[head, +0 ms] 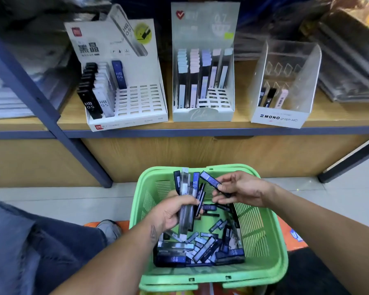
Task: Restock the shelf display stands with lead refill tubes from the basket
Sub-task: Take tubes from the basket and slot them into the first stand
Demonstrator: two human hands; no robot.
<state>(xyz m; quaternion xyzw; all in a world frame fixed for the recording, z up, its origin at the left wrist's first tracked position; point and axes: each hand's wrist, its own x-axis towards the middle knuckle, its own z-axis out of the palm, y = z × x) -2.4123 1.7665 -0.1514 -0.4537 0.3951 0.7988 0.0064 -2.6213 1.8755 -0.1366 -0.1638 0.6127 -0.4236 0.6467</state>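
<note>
Several "HB 0.5" tubes (188,201) in left hand (168,211)

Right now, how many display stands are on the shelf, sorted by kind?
White card stand: 1
Grey-green stand: 1
Clear stand: 1
Total: 3
</note>
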